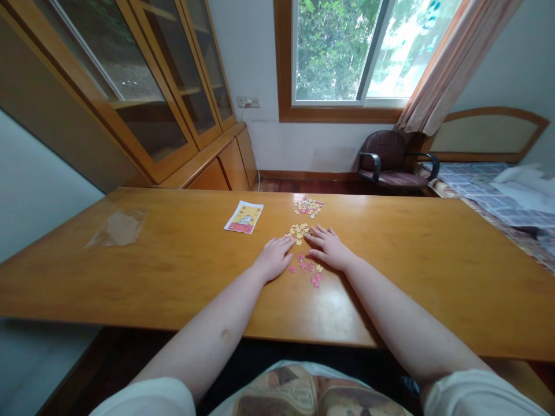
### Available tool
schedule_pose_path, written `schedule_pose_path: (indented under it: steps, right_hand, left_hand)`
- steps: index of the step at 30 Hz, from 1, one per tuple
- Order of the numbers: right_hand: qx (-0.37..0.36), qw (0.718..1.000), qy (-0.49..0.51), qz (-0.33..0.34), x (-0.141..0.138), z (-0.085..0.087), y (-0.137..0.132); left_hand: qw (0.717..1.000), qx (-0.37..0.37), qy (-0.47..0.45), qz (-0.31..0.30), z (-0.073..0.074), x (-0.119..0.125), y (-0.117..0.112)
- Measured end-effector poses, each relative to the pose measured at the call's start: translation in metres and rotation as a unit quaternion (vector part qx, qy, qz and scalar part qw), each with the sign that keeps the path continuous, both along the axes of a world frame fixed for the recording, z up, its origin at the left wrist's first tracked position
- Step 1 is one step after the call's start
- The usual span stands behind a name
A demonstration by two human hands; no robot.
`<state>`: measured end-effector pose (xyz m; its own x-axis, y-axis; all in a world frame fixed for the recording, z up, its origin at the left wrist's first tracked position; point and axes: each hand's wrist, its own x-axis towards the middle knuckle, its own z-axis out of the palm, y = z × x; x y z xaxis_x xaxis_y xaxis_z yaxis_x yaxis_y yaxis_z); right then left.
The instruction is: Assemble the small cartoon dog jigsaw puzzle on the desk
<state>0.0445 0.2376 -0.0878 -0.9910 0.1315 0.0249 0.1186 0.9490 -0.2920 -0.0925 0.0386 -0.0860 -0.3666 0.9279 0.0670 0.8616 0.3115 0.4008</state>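
My left hand (274, 257) lies palm down on the table with its fingers stretched, fingertips at the left edge of a small heap of yellow jigsaw pieces (299, 232). Across from it, my right hand (330, 247) rests with fingers spread at the heap's right side. Neither hand grips a piece. Between the hands and nearer to me lie several loose pink jigsaw pieces (316, 281), with a yellow one among them. Beyond the yellow heap sits a mixed pile of yellow and pink pieces (308, 207). Whatever is under my fingers is hidden.
A picture card (244, 218) in yellow and pink lies left of the pieces. Farther left is a clear plastic bag (118, 229). All this is on a wooden table (182, 283). Past it stand a glass-door cabinet (173, 115), an armchair (389, 159) and a bed (485, 185).
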Motion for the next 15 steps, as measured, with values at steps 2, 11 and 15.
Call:
schedule_pose_path:
  steps: [2, 11, 15]
  right_hand:
    - [-0.004, 1.0, -0.001, 0.021, 0.002, 0.001, -0.001]
    - [0.015, 1.0, -0.003, -0.002, -0.002, -0.001, -0.005]
    - [0.007, 0.998, 0.021, -0.055, 0.004, 0.013, -0.005]
  left_hand:
    - [1.0, 0.008, 0.0, -0.012, 0.001, 0.002, 0.0]
    - [0.997, 0.024, -0.034, -0.068, 0.007, 0.004, 0.0]
    - [0.99, 0.114, -0.066, -0.043, 0.007, -0.006, -0.006]
